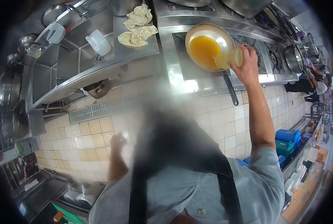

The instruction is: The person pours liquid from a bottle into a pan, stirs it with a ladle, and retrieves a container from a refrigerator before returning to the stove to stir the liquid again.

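Note:
My right hand [247, 63] is wrapped around a pale yellow translucent cup [226, 59]. The cup is tilted over a frying pan [226, 34], its mouth towards amber liquid [204, 48] pooled in the pan. On the stove the pan rests with its black handle [230, 89] sticking out over the front edge. My left hand [118, 142] hangs low beside my body, above the tiled floor. It is blurred, its fingers do not show clearly, and it touches nothing that I can see.
A steel sink [78, 56] at the left holds a white plastic jug [98, 43]. Crumpled cloths [138, 35] lie on the counter between sink and stove. Large pots stand behind the burners. Other people [316, 84] are at the far right. A floor grate [110, 108] runs below the sink.

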Demonstrator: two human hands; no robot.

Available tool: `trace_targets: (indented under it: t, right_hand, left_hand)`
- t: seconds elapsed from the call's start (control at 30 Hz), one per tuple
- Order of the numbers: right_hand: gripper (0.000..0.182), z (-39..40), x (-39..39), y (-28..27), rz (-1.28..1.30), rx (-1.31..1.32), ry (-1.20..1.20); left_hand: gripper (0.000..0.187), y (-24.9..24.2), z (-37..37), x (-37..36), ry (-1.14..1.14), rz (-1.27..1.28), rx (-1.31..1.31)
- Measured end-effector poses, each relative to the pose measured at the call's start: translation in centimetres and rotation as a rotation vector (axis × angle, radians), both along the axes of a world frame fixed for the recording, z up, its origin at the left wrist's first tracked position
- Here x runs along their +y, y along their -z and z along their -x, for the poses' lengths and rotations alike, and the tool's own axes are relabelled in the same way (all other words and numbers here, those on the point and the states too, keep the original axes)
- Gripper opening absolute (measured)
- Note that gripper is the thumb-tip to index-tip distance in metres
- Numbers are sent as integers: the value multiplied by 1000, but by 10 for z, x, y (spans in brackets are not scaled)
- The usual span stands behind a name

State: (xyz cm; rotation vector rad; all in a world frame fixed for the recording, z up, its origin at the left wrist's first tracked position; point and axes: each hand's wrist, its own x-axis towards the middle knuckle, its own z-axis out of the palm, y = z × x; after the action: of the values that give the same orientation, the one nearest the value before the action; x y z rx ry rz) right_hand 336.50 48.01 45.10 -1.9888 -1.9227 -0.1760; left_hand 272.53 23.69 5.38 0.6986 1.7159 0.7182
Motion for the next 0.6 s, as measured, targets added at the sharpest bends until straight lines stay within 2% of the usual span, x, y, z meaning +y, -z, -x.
trace_targets:
  t: [0.03, 0.1, 0.13, 0.2, 0.23, 0.3, 0.33, 0.4, 0.43, 0.5, 0.57, 0.6]
  right_hand:
    - [74, -2, 2, 0, -9, 0, -5]
    - [76, -4, -1, 4, -222, 28, -73]
    - [76, -4, 0, 3, -218, 32, -78]
    - [76, -5, 2, 0, -10, -5, -19]
    - [76, -6, 2, 0, -15, -4, -21]
    - [76, -8, 3, 2, -258, 31, -111]
    - [76, -8, 4, 1, -254, 33, -115]
    - [76, -6, 5, -4, 15, -16, 18]
    - [76, -8, 2, -2, 12, -13, 23]
    - [76, -12, 7, 3, -233, 65, -65]
    - [75, -10, 6, -1, -138, 38, -27]
    - [75, -9, 6, -3, -55, 11, 19]
  left_hand:
    - [34, 4, -2, 0, 38, 2, -11]
    - [33, -12, -18, -3, -21, 4, -13]
    - [33, -12, -19, -6, 16, -17, -11]
    - [33, -13, -17, -8, 61, -41, -4]
    - [33, 4, -11, -12, 106, -110, 46]
    - [34, 9, -12, -15, 138, -175, 95]
    - [35, -2, -16, -10, 145, -112, 109]
    - [35, -16, -22, -4, 156, -53, 127]
    - [37, -20, -24, -1, 91, -14, 98]
    - [38, -22, -30, 11, 8, 13, 65]
    - [41, -20, -28, 15, 9, -2, 38]
    - [45, -18, -31, 18, -19, -90, 13]
